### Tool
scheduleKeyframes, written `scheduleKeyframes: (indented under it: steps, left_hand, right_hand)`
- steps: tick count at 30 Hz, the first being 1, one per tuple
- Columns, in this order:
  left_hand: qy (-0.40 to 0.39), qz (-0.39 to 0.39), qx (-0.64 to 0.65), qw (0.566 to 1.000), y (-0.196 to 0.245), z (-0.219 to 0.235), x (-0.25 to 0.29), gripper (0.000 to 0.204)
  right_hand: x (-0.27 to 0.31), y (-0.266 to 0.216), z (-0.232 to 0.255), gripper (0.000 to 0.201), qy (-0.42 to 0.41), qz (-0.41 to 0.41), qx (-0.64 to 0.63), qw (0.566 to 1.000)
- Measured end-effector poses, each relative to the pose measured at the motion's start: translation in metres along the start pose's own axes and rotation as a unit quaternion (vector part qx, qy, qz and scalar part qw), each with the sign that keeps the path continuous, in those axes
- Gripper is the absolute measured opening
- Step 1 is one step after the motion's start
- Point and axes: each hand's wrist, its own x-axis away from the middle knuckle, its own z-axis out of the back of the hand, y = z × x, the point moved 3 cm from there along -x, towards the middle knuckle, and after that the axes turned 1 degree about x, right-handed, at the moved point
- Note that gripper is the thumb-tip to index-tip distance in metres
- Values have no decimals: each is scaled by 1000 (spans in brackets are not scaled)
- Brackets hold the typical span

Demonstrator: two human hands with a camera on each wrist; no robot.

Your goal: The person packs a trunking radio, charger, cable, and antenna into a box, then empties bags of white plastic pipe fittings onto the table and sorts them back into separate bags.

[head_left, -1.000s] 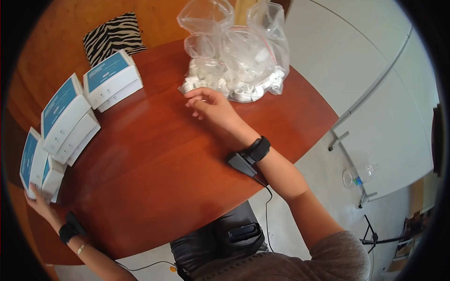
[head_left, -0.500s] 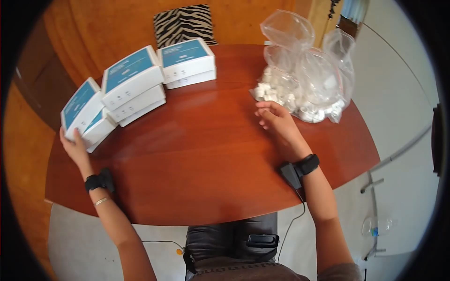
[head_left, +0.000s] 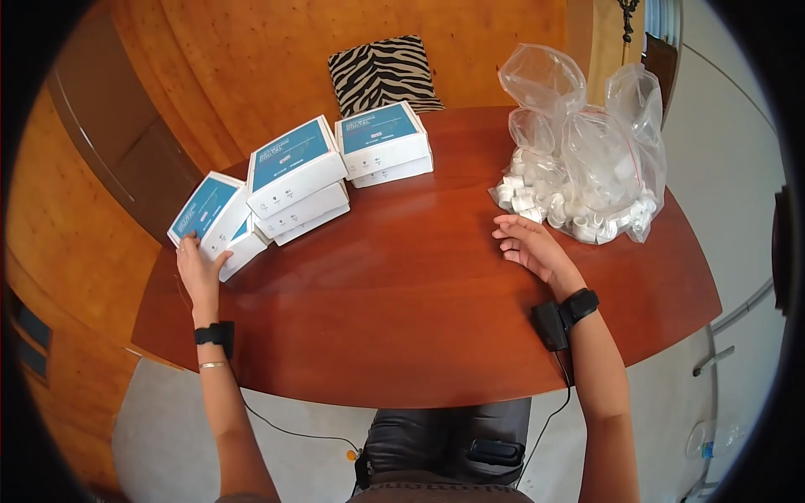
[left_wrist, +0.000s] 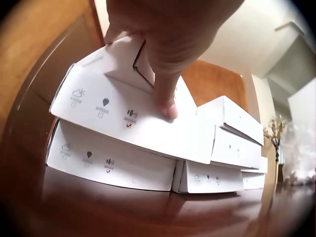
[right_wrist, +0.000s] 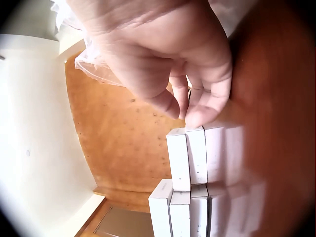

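Note:
My left hand (head_left: 199, 272) holds the near corner of a white box (head_left: 207, 205) with a blue top, at the left end of the row. Its thumb (left_wrist: 168, 106) presses on the white front face in the left wrist view. That box sits skewed over a lower box (left_wrist: 111, 158). Over the right half of the table, my right hand (head_left: 537, 251) hangs with loosely bent fingers and nothing in them. Just beyond it lie clear plastic bags (head_left: 599, 155) with several white plastic pipe fittings (head_left: 521, 201) inside.
To the right of the held box stand a taller stack of similar boxes (head_left: 293, 159) and another stack (head_left: 381, 138) at the back. A zebra-patterned chair (head_left: 384, 74) is behind the brown table (head_left: 402, 318). Cables (head_left: 293, 432) run from both wrist cameras.
The head view has swung left, so everything sits further right in it. My left fingers have shifted from the box's outer side up onto its top edge. The right hand stays by the bags.

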Motion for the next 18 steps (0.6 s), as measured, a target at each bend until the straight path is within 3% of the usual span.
scheduleKeyframes:
  steps: [2,3,4,7,10,12,16,18]
  left_hand:
    - [-49,-30,-99,993,8,10,-7,67]
    - [-13,-95,-103,990,20,22,-9,64]
    - [-1,-102,-104,989,33,37,-16,58]
    - [89,-16,-124,988,55,65,-43,49]
    - [169,-48,-66,982,128,79,-70,50]
    - [186,-136,22,973,183,67,-84,51]
    - [66,-318,197,925,295,-1,-101,52]
    - [-21,-362,228,903,345,-52,-98,53]
  right_hand:
    - [-4,5,3,20,-13,3,-23,1000]
    - [-7,9,5,20,-32,8,-43,999]
    - [-9,9,5,20,-50,15,-64,997]
    - [-9,8,2,17,-58,16,-93,994]
    - [-9,8,3,17,-68,15,-115,991]
    - [-9,8,3,17,-66,13,-117,991]
    - [-9,8,4,17,-72,8,-120,990]
    - [-10,10,7,17,-75,18,-118,990]
